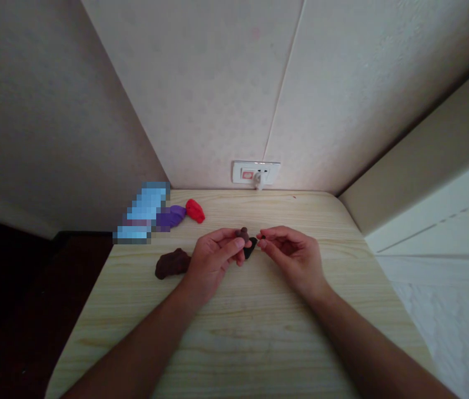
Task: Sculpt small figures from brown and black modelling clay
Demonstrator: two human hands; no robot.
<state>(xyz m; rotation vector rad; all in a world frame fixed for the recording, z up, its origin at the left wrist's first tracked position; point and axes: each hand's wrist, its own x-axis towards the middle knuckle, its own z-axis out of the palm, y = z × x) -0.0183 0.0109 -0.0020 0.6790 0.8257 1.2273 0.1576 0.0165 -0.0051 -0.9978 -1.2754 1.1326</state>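
Note:
Between the thumb and fingers of my left hand point(217, 255) is a small brown clay figure point(243, 235) with a rounded knob on top. My right hand point(294, 252) is just to the right of it, thumb and forefinger pinched on a tiny dark piece of clay point(263, 238). A gap separates the two hands. Beneath them, partly covered by the left fingers, a black lump point(250, 249) shows on the table. A larger dark brown lump of clay point(171, 263) lies left of my left hand, its right end hidden behind the hand.
Purple clay point(173, 215) and a red lump point(195, 210) lie at the back left of the pale wooden table point(251, 332). Beside them is a blurred-out light blue item point(143, 213). A wall socket point(256, 173) with a plug in it sits just above the back edge.

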